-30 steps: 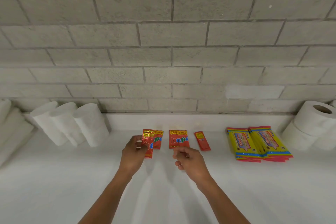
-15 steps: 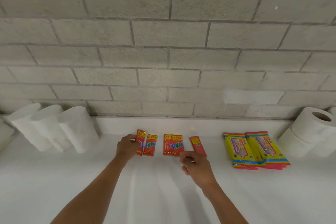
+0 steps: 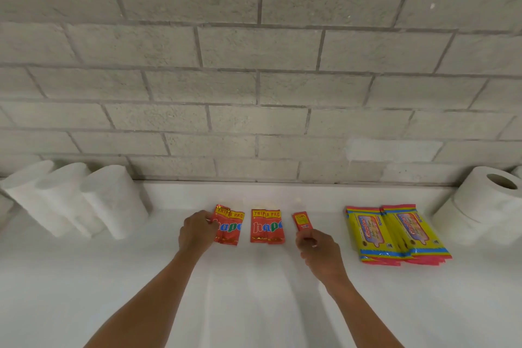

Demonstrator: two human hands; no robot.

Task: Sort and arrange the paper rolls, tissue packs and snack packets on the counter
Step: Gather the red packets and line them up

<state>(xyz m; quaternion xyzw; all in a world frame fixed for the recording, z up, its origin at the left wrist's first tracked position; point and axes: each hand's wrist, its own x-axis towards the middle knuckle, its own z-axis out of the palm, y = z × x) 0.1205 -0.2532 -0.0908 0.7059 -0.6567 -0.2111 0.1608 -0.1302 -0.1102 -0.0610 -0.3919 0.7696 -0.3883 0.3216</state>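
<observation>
On counter [image 3: 254, 305]: three tall paper rolls [image 3: 113, 200], two yellow tissue stacks [image 3: 395, 234]; left grip [image 3: 196, 232] holds red snack packet [image 3: 227, 227], right grip [image 3: 320, 251] pinches small packet [image 3: 302, 222].

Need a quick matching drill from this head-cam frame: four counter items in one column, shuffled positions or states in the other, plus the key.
Things:
1. tall paper rolls
2. small red sachet
3. yellow tissue packs
4. left red snack packets

Places or states:
A. stacked, between the sachet and the right-hand rolls
B. standing at the far left by the wall
C. at the left hand, touched at their left edge
D. just beyond the right hand

Pairs: 1-B, 2-D, 3-A, 4-C
</observation>
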